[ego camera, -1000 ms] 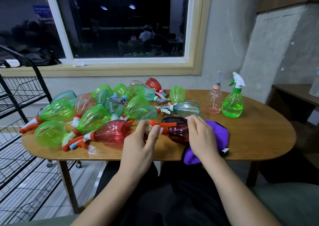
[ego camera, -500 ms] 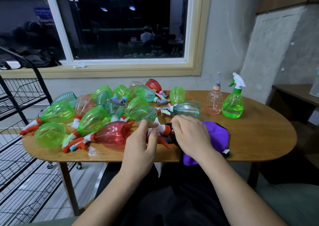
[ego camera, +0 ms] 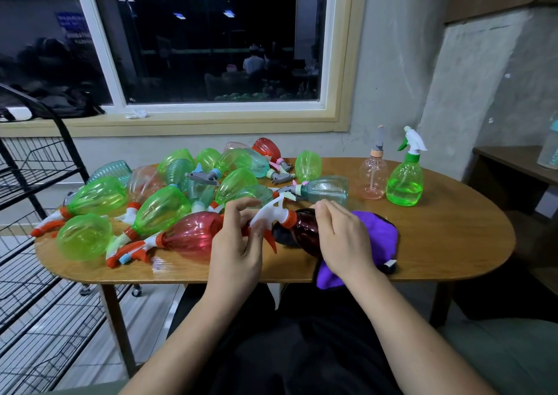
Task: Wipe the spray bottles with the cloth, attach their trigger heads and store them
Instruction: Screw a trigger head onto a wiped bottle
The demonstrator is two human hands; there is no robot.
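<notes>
pinching white trigger head (ego camera: pixel 273 210) with left hand (ego camera: pixel 237 243), gripping dark red bottle (ego camera: pixel 303 232) with right hand (ego camera: pixel 344 237), over purple cloth (ego camera: pixel 377 231).

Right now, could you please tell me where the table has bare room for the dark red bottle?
On the table, the widest bare patch is the right end, between the purple cloth, the upright green bottle and the right rim. A narrow strip follows the near rim, left of the left hand. The left half and back are crowded with lying bottles.
</notes>
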